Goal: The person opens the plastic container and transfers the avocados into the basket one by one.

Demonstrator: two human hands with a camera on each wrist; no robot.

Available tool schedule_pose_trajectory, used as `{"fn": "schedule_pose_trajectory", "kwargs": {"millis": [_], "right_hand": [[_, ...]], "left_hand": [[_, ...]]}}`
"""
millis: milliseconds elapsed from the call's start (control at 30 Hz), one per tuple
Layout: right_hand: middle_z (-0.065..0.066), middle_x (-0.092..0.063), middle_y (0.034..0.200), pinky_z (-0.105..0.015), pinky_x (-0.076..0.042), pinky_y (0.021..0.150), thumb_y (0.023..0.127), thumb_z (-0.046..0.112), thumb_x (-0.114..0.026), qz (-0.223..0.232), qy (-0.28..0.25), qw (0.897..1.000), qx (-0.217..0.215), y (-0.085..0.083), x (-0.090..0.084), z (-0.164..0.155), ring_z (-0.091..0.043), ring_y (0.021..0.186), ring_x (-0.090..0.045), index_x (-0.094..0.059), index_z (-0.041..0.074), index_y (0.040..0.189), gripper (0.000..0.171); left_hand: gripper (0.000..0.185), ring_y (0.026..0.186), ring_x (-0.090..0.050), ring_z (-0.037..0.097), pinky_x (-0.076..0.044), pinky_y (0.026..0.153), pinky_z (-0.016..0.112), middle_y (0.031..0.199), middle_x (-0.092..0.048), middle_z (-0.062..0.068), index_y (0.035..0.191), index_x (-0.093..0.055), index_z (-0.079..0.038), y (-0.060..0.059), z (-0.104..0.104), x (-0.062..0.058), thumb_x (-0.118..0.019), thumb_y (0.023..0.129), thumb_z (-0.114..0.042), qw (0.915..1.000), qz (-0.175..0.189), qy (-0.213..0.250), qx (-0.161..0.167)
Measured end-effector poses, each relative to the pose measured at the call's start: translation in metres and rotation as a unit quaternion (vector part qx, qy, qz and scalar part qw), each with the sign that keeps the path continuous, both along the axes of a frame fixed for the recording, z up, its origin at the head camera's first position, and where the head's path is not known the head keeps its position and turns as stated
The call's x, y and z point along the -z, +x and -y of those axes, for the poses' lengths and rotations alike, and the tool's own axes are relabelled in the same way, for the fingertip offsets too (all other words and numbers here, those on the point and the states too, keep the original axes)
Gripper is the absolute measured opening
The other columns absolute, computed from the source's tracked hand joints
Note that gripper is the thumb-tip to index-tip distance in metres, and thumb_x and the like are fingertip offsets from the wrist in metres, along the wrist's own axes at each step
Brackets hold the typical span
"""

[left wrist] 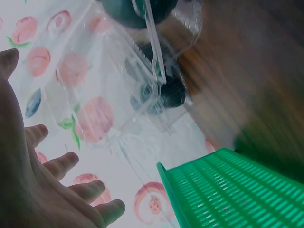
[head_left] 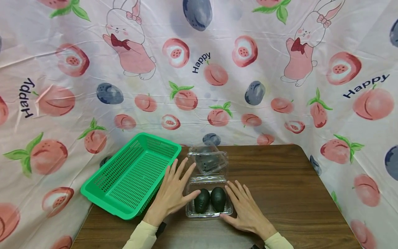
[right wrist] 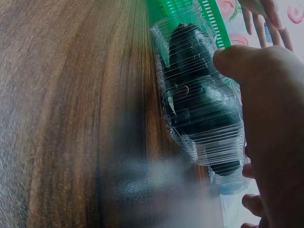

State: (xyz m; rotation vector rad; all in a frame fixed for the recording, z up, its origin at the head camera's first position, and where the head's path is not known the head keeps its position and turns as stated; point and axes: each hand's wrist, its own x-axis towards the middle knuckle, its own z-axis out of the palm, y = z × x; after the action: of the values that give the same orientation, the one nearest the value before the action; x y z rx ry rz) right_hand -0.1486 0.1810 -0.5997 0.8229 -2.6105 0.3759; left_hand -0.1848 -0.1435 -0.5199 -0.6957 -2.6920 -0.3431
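Two dark green avocados [head_left: 201,201] lie side by side in the base of a clear plastic clamshell box [head_left: 209,215]. Its hinged lid [head_left: 222,160] is raised at the back. To the left, my left hand [head_left: 172,195] hovers with fingers spread, its thumb tip beside the left avocado. On the other side my right hand [head_left: 247,211] has its fingertips right at the box's side wall and its thumb near the front corner. In the right wrist view the avocados [right wrist: 194,52] show through the ribbed plastic, partly behind the right thumb [right wrist: 230,61].
A green perforated plastic basket [head_left: 130,176] stands at the left of the brown wooden table [head_left: 273,180], close beside the left hand. A fruit-and-rabbit printed cloth [head_left: 217,103] hangs behind the table and along both sides.
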Motion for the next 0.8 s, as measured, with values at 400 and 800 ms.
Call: {"fn": "schedule_pose_trajectory", "kwargs": {"millis": [400,800], "right_hand": [[-0.019,-0.055,0.172,-0.071,-0.045,0.123,0.093,0.069,-0.082,0.007,-0.006,1.0,-0.002,0.001,-0.001,0.0,-0.05,0.157,-0.055,-0.057,0.001,0.163,0.101],[-0.019,-0.05,0.176,-0.071,-0.042,0.127,0.096,0.069,-0.079,0.032,-0.008,0.999,-0.002,0.002,-0.001,-0.001,-0.049,0.162,-0.05,-0.054,0.002,0.166,0.101]], "left_hand": [[0.098,0.17,-0.034,0.052,-0.037,0.131,0.076,0.186,-0.034,0.014,0.178,-0.039,-0.027,0.025,-0.014,0.008,-0.074,0.099,-0.072,0.9991,0.005,-0.038,0.018],[0.085,0.166,-0.043,0.049,-0.04,0.13,0.074,0.179,-0.047,0.012,0.171,-0.051,-0.026,0.035,-0.034,0.026,-0.073,0.102,-0.069,0.9964,0.034,-0.067,0.038]]}}
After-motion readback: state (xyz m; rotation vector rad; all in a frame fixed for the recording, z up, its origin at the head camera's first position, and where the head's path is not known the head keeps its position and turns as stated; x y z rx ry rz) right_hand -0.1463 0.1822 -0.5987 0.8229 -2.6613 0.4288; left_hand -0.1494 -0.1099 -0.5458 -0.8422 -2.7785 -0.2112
